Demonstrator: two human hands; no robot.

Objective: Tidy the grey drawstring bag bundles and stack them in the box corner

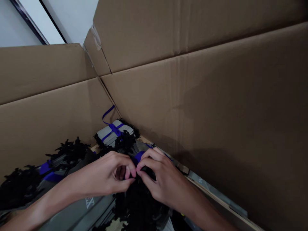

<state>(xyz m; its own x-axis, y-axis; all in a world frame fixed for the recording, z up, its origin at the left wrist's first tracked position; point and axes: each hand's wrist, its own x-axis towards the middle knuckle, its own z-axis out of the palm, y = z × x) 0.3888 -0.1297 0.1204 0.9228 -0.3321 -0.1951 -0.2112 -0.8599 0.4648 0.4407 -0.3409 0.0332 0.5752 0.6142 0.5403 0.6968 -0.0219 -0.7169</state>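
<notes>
My left hand [106, 175] and my right hand [162, 181] meet low in the middle of the view, their fingertips pinching together. Between them is a dark blue ribbon [139, 157], tied around a grey flat bundle edged with black shredded fringe [137, 199]. Exactly how the ribbon runs under my fingers is hidden. Just beyond my hands sits a stack of grey flat pieces [113, 133] crossed by a blue ribbon, with a loose ribbon loop [107, 114] standing up behind it. Another grey bundle with black fringe and blue ribbon [55, 163] lies under my left forearm.
Tall brown cardboard box flaps [192, 96] rise around the far and right sides, meeting in a corner behind the stack. A wooden edge [216, 195] runs along the lower right. A pale wall [14, 25] shows beyond the box at top left.
</notes>
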